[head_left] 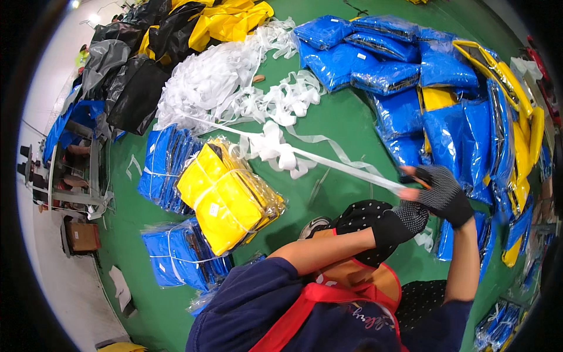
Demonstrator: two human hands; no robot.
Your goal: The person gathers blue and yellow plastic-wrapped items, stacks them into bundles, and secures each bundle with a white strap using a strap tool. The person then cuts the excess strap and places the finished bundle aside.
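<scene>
A long white ribbon-like strip point(352, 169) runs taut from a loose white heap to my hands. Fingertips of my left hand point(406, 220), in a black dotted fingerless glove, pinch its end. Right above and partly over it is my right hand point(441, 190) in a matching glove, its fingers curled. A small dark and orange bit shows at those fingers, too blurred to name. Left of my hands, a yellow bundle of plastic-wrapped packs point(220, 196), tied crosswise with white strip, leans on a tied blue bundle point(167, 170). Another tied blue bundle point(182, 252) lies nearer.
The heap of white strips point(211, 88) spreads over the green floor point(316, 229). Blue wrapped packs point(387, 76) are piled far right, with yellow ones point(522, 158) among them. Black plastic sheets point(138, 94) and yellow sheets point(229, 23) lie far left. A cardboard box point(82, 236) stands left.
</scene>
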